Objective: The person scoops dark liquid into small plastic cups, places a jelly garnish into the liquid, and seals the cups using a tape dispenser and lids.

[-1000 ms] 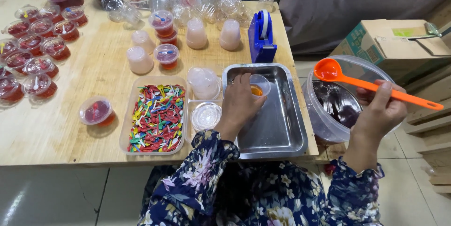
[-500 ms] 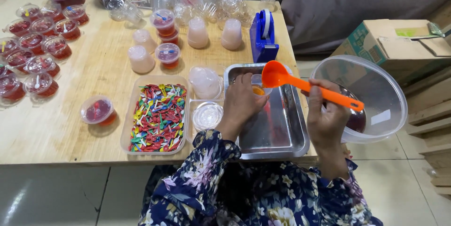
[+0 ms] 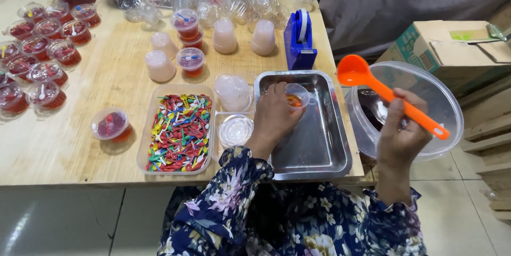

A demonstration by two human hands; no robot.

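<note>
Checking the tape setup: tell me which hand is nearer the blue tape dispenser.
Left. The left hand sits in the steel tray just below the blue tape dispenser; the right hand is farther right, holding the orange ladle.

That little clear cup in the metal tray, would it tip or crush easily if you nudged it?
Probably yes. The small clear cup looks thin-walled and nearly empty, so likely light and squashy. The left hand steadies it on the smooth metal tray, where it might slide.

Left hand (image 3: 277, 115) steadies small clear cup (image 3: 296, 95) in steel tray (image 3: 314, 144) centre frame, right hand (image 3: 400, 133) holds orange ladle (image 3: 386, 93) over clear bowl (image 3: 426, 96) at right, off the wooden surface (image 3: 69, 155).
</note>
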